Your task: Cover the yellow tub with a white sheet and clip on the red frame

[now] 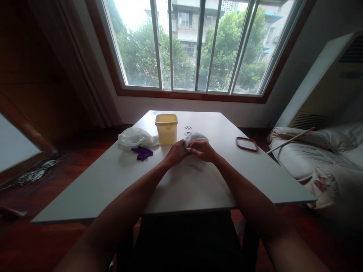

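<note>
Right of tub point(166, 132): white bundle point(199, 136) partly behind right hand point(203, 149); pinched bit point(187, 149) too small to name. Sofa point(337, 151) farther right, cropped.

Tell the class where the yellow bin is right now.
In the head view, the yellow bin stands on the table, left of both hands, just right of the white plastic bag.

Left grip point(176, 152), right grip point(203, 150) — on white plastic point(197, 135) | yellow bin point(166, 133) — near purple cloth point(143, 152)
</note>
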Demonstrator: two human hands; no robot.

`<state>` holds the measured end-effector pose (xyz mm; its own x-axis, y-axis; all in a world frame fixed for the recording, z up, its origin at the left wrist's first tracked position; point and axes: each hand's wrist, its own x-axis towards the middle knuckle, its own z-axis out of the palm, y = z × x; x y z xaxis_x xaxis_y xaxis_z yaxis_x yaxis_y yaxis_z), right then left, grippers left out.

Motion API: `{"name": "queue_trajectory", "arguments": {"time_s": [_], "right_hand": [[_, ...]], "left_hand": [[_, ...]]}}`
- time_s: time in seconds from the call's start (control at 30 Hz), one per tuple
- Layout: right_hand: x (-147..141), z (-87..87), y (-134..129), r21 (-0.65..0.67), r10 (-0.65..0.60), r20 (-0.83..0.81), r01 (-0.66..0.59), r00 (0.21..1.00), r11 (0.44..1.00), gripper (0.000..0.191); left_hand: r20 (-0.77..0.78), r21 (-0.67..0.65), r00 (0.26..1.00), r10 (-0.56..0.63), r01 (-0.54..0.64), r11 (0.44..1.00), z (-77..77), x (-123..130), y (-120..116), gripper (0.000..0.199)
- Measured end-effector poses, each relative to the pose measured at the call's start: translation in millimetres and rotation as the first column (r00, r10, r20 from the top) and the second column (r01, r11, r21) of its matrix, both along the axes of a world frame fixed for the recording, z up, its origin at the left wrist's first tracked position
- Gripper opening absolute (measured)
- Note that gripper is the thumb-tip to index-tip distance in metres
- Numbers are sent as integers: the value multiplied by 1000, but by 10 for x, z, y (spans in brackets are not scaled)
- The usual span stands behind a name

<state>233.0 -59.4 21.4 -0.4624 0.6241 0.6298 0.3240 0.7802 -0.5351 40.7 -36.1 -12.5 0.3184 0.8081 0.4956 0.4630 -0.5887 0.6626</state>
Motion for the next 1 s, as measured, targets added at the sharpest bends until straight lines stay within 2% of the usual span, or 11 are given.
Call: {"name": "queue_trajectory", "arguments": {"time_s": [0.1, 0.2, 0.27, 0.33, 0.43, 0.57, 0.67, 0.73, 0.8, 0.87, 1.0], "right_hand": [[-13, -8, -9, 30, -19, 11, 18, 1000, 999, 5], [7, -46, 11, 74, -178, 23, 176, 984, 982, 24], [29, -75, 32, 59, -240, 64, 237, 969, 970, 45], [54, -92, 48, 14, -239, 118, 239, 964, 971, 62], [94, -89, 58, -59, -199, 162, 211, 966, 976, 68], [139, -73, 63, -79, -137, 151, 150, 979, 986, 70], [139, -87, 67, -79, -127, 163, 141, 978, 987, 91], [119, -103, 61, -77, -204, 209, 224, 957, 972, 100], [97, -112, 46, -54, -313, 239, 334, 919, 941, 94], [91, -110, 32, -11, -396, 232, 410, 888, 912, 77], [176, -83, 119, 109, -507, 210, 495, 836, 862, 47]], "left_hand": [[-34, 61, 998, 59, -57, 997, 0, -28, 42, 21], [-10, 139, 997, 78, -76, 987, 23, -27, 38, 10], [5, 197, 999, 49, -49, 979, 48, -10, 8, 9], [15, 247, 1000, -5, 1, 969, 76, 11, -33, 9], [50, 306, 995, -81, 62, 950, 113, 37, -89, 9], [86, 323, 984, -154, 118, 939, 122, 56, -135, 31], [147, 219, 962, -231, 197, 956, 89, 84, -151, 58], [214, 115, 924, -317, 298, 948, 61, 117, -163, 74], [260, 33, 881, -396, 401, 915, 49, 153, -186, 82], [258, -27, 863, -434, 455, 890, 65, 179, -220, 85], [181, -80, 882, -435, 454, 888, 133, 177, -277, 83]]}}
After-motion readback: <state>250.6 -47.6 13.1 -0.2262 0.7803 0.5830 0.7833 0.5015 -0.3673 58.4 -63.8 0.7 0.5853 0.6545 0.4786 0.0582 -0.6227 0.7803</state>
